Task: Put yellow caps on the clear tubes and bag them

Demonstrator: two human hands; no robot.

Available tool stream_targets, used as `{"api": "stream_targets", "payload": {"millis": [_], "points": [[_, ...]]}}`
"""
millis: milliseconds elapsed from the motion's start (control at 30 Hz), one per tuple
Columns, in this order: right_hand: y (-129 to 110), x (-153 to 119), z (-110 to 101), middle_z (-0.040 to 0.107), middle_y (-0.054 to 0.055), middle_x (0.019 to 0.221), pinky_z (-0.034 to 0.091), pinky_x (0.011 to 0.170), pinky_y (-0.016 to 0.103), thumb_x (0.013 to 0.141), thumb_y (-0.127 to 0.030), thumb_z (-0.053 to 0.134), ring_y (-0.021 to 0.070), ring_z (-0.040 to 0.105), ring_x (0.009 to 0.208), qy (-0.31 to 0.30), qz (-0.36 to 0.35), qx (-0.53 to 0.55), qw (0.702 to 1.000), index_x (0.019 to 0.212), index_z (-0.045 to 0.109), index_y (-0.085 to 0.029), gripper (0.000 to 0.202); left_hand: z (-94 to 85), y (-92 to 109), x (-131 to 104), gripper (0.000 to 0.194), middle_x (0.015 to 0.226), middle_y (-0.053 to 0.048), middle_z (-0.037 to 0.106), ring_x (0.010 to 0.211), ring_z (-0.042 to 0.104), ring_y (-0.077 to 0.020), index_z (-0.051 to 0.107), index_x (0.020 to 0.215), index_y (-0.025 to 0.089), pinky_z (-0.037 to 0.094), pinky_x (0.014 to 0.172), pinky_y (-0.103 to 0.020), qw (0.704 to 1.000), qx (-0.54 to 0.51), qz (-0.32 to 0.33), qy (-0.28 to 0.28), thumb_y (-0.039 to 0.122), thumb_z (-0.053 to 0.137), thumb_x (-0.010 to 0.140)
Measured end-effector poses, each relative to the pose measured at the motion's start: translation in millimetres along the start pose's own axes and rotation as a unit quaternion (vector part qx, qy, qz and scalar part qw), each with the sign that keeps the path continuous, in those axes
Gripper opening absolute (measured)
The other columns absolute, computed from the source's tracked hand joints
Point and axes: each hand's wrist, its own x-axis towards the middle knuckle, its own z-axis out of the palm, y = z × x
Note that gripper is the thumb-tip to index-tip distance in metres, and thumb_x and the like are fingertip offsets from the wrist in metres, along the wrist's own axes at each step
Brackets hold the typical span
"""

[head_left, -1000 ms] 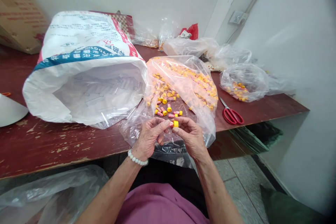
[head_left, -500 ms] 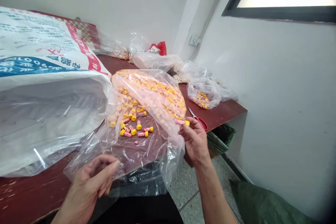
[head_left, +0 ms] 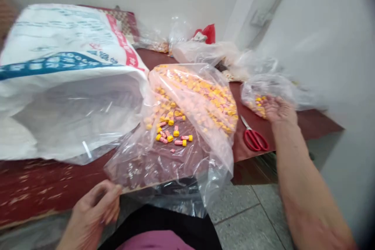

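My right hand (head_left: 279, 111) reaches over the small clear bag (head_left: 268, 86) holding yellow-capped tubes, its fingers loosely stretched out and slightly blurred; no tube shows in it. Close to the front edge of the table, my left hand (head_left: 95, 209) is closed, thumb against forefinger, beside the near edge of the large clear plastic bag (head_left: 216, 156). Whether it pinches that edge I cannot tell. Many small pink-and-white tubes with yellow caps (head_left: 202, 97) fill the back of the large bag. Several loose tubes (head_left: 179, 143) lie near its mouth.
Red-handled scissors (head_left: 255, 140) lie between the two bags on the dark red table (head_left: 26, 187). A large white printed sack (head_left: 73, 47) gapes at the left. More clear bags (head_left: 205, 50) and a red bag (head_left: 209, 33) stand along the wall.
My right hand has moved right and away from me, from beside the large bag to the small bag. The tube it held no longer shows. The view has swung left.
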Motion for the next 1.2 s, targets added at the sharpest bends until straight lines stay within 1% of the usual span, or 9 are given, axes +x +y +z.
{"api": "stream_targets", "payload": {"millis": [67, 167, 267, 333, 433, 600, 767, 933, 1200], "points": [[3, -38, 10, 0.065, 0.0, 0.091, 0.049, 0.072, 0.035, 0.077, -0.02, 0.063, 0.0155, 0.061, 0.082, -0.022, -0.022, 0.01, 0.999, 0.089, 0.06, -0.029, 0.015, 5.9, 5, -1, 0.036, 0.045, 0.007, 0.034, 0.041, 0.032, -0.0066, 0.048, 0.06, 0.018, 0.034, 0.04, -0.019, 0.999, -0.047, -0.022, 0.001, 0.045, 0.07, 0.069], [5, -128, 28, 0.063, 0.0, 0.092, 0.047, 0.065, 0.033, 0.078, -0.025, 0.063, 0.0132, 0.059, 0.069, -0.121, -0.168, -0.064, 0.976, 0.097, 0.061, -0.03, 0.02, 12.9, 10, 0, 0.035, 0.047, 0.006, 0.037, 0.041, 0.035, -0.0077, 0.053, 0.069, 0.018, 0.035, 0.042, -0.02, 0.992, -0.107, -0.038, -0.045, 0.052, 0.059, 0.077], [23, -210, 52, 0.064, 0.0, 0.087, 0.049, 0.063, 0.03, 0.081, -0.022, 0.06, 0.0131, 0.059, 0.068, -0.277, -0.298, -0.235, 0.883, 0.095, 0.062, -0.026, 0.015, 16.9, 14, 2, 0.045, 0.046, 0.004, 0.04, 0.04, 0.038, -0.0089, 0.054, 0.068, 0.017, 0.035, 0.042, -0.022, 0.982, -0.148, -0.066, -0.094, 0.058, 0.043, 0.083], [49, -235, 67, 0.064, 0.003, 0.086, 0.05, 0.068, 0.031, 0.083, -0.018, 0.053, 0.0154, 0.06, 0.075, -0.38, -0.318, -0.325, 0.805, 0.095, 0.062, -0.022, 0.015, 19.5, 16, 2, 0.047, 0.045, 0.003, 0.041, 0.039, 0.038, -0.009, 0.054, 0.067, 0.017, 0.035, 0.042, -0.022, 0.977, -0.164, -0.072, -0.113, 0.057, 0.04, 0.085], [94, -237, 79, 0.06, 0.01, 0.093, 0.049, 0.077, 0.038, 0.082, -0.016, 0.051, 0.0212, 0.058, 0.086, -0.354, -0.297, -0.455, 0.762, 0.096, 0.063, -0.018, 0.019, 22.4, 17, -2, 0.044, 0.047, 0.004, 0.043, 0.039, 0.039, -0.008, 0.053, 0.068, 0.016, 0.035, 0.042, -0.021, 0.975, -0.172, -0.064, -0.123, 0.055, 0.042, 0.085], [131, -223, 80, 0.058, 0.01, 0.093, 0.047, 0.08, 0.042, 0.08, -0.02, 0.053, 0.0234, 0.056, 0.088, -0.357, -0.294, -0.456, 0.761, 0.097, 0.062, -0.017, 0.02, 19.4, 13, -10, 0.044, 0.055, 0.003, 0.047, 0.041, 0.041, -0.0068, 0.056, 0.074, 0.016, 0.034, 0.039, -0.019, 0.982, -0.143, -0.025, -0.122, 0.058, 0.047, 0.081], [127, -236, 74, 0.062, 0.008, 0.086, 0.048, 0.074, 0.037, 0.083, -0.031, 0.053, 0.0206, 0.058, 0.079, -0.356, -0.29, -0.428, 0.779, 0.096, 0.06, -0.016, 0.022, 14.1, 9, -12, 0.05, 0.054, 0.003, 0.046, 0.04, 0.038, -0.0061, 0.059, 0.078, 0.015, 0.03, 0.037, -0.017, 0.981, -0.138, -0.011, -0.134, 0.062, 0.042, 0.082], [91, -283, 80, 0.062, 0.004, 0.083, 0.047, 0.059, 0.028, 0.088, -0.034, 0.05, 0.0139, 0.055, 0.064, -0.395, -0.291, -0.369, 0.789, 0.104, 0.056, -0.019, 0.022, 12.5, 8, -12, 0.061, 0.047, 0.002, 0.043, 0.037, 0.033, -0.0058, 0.06, 0.071, 0.014, 0.023, 0.036, -0.017, 0.981, -0.115, -0.011, -0.154, 0.068, 0.033, 0.081], [51, -343, 98, 0.062, 0.013, 0.096, 0.046, 0.078, 0.04, 0.089, -0.01, 0.04, 0.0235, 0.055, 0.086, -0.502, -0.514, -0.442, 0.538, 0.104, 0.056, -0.015, 0.023, 13.0, 8, -15, 0.064, 0.043, 0.002, 0.037, 0.039, 0.029, -0.0073, 0.06, 0.06, 0.015, 0.019, 0.038, -0.021, 0.988, -0.003, 0.079, -0.132, 0.066, 0.03, 0.083]]}}
